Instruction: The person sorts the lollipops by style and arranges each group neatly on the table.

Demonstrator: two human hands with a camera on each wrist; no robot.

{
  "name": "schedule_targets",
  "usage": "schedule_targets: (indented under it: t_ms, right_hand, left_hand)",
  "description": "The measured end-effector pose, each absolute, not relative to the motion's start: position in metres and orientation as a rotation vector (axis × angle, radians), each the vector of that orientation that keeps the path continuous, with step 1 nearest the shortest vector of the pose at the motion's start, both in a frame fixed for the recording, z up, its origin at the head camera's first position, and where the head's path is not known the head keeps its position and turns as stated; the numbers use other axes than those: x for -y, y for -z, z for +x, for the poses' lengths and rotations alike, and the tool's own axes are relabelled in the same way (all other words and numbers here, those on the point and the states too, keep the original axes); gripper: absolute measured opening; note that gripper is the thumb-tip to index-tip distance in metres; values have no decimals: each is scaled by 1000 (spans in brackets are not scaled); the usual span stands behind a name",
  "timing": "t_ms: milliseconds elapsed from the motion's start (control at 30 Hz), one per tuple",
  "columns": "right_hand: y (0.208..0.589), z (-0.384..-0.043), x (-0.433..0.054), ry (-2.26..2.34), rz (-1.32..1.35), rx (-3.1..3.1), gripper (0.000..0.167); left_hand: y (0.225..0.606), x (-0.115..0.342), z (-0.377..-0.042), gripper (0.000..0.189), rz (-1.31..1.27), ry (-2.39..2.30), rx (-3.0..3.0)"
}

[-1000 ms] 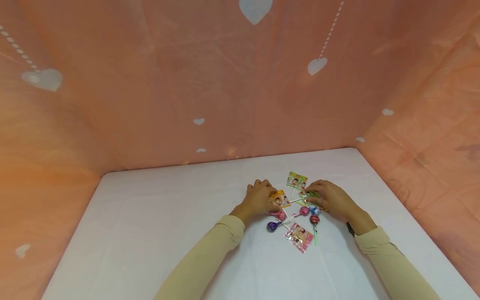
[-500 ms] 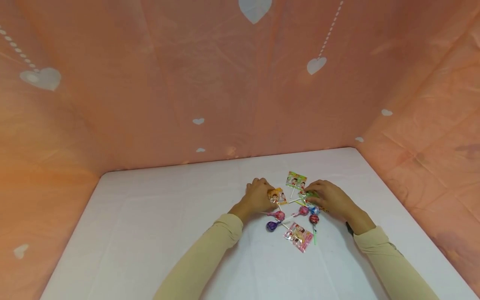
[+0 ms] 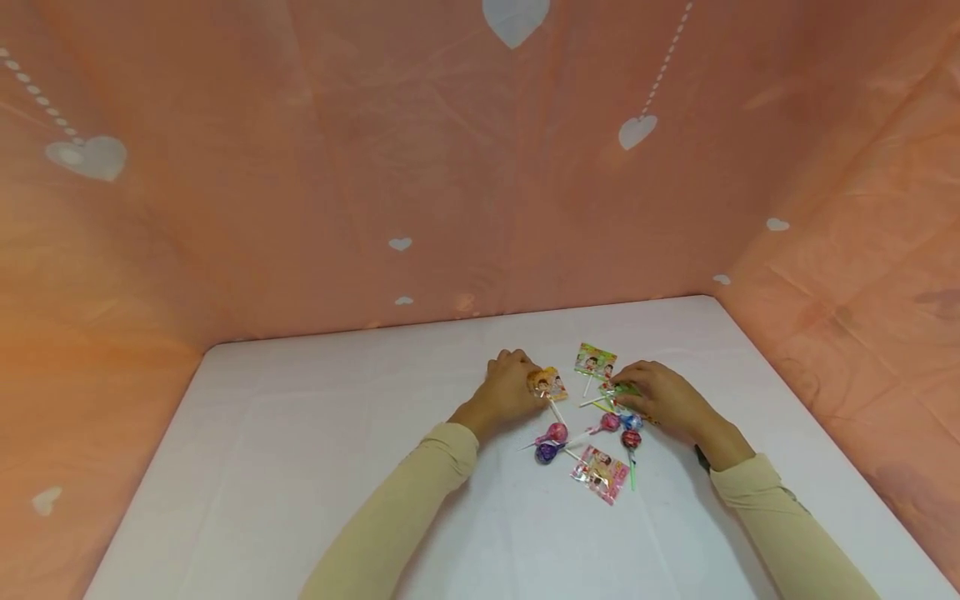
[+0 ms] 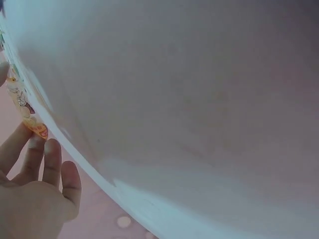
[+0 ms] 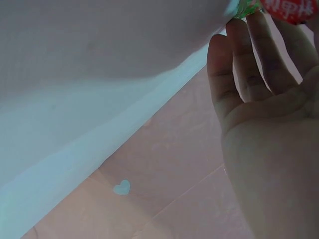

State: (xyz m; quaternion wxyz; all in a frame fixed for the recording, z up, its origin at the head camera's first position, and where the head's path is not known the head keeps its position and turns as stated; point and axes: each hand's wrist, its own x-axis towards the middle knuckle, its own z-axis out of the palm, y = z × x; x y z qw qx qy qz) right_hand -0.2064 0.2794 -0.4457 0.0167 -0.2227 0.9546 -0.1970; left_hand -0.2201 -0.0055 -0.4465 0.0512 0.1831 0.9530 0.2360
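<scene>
Watching from the side: left hand [image 3: 508,387] has its grip pinched on the orange packet [image 3: 549,384], at the left edge of the candy cluster on the bench [image 3: 300,458]; white stick points back toward the person, tip near the left pink lollipop [image 3: 557,432]. Can't tell if it's lifted. Right hand [image 3: 660,400] is over the near green packet [image 3: 626,389], fingers at its edge; whether that grip pinches or only touches, can't tell. Step in hand, my read: handling the orange packet while the right hand minds the green one. Next move calls for a steady pinch and a stick kept clear of the pink lollipop and the purple lollipop [image 3: 547,452] beside it. Labels: orange, far green [image 3: 596,361] and pink [image 3: 602,473] packets carry cartoon figures, no brand I can read. Red wrapper [image 5: 290,10] by the right fingers has white characters (cut off and blurry, not legible to me).
</scene>
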Motion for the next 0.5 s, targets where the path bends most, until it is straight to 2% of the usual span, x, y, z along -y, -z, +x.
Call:
schedule_targets:
  t_ms: [500]
  right_hand:
    - [448,-208,-281,650,-695,-2962,32]
  left_hand:
    - [448,34,-229,57,490,-761,-2929]
